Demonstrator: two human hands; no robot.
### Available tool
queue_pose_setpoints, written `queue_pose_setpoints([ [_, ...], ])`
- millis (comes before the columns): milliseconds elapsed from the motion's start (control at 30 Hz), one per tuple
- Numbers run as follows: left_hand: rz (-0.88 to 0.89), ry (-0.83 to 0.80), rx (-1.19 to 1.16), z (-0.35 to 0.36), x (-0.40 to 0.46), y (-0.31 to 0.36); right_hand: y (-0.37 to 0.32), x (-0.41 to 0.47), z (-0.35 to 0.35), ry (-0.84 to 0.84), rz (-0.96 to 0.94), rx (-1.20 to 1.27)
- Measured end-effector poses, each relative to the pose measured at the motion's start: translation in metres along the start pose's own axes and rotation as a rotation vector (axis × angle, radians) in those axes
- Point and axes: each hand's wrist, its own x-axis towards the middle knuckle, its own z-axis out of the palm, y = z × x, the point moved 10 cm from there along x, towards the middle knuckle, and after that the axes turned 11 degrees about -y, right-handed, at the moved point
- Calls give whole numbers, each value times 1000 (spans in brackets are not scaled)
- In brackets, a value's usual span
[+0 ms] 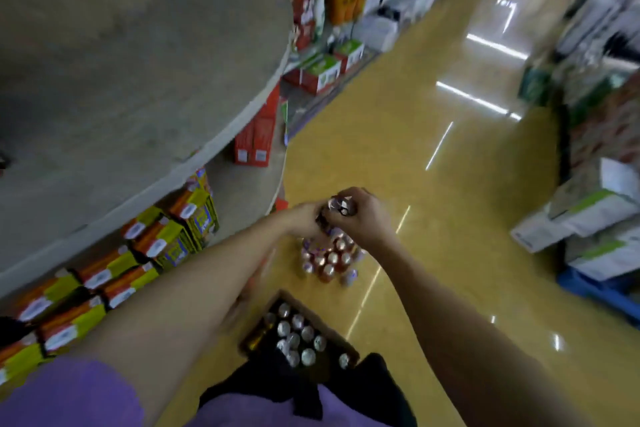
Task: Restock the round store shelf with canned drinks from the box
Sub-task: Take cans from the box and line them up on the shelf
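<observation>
1. Purple sleeve [69, 395] and purple shirt fill the bottom edge, with both bare forearms reaching forward from there.
2. Just below the arms, a cardboard box [313, 314] sits on the yellow floor [433, 184], open at the top, with silver can tops [294, 340] showing in rows inside it.
3. Farther out on the floor stands a tight cluster of red cans [329, 258], upright and touching one another.
4. Above that cluster, the left hand [303, 218] and the right hand [363, 215] meet around one can [341, 206], its shiny top tilted toward the camera. Fingers of both hands are curled round it; motion blur hides the exact grip.
5. On the left, the round shelf [138, 80] curves away, its grey upper tier bare in the part that shows.
6. On the lower tier under it, orange and yellow cartons [162, 239] lie in rows, and red cartons [256, 142] stand farther round.
7. Across the aisle on the right, white and green boxes [588, 218] are stacked, blurred.
</observation>
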Motion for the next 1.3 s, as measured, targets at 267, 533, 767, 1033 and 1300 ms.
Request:
queue_pose_setpoints([
  [267,77,271,-178,-100,-47,90,-88,10,-97,115,-191,203],
  [533,73,681,-418,-159,-108,117,-85,28,-97,-90,-199,145],
  [767,116,792,-413,-163,-144,158,-123,4,-84,-195,-417,264],
  [1033,62,741,-321,-159,-189,182,-140,-1,-69,-166,-422,326],
  [1300,-136,736,-92,-202,-251,158,-201,-11,-29,-242,-452,276],
])
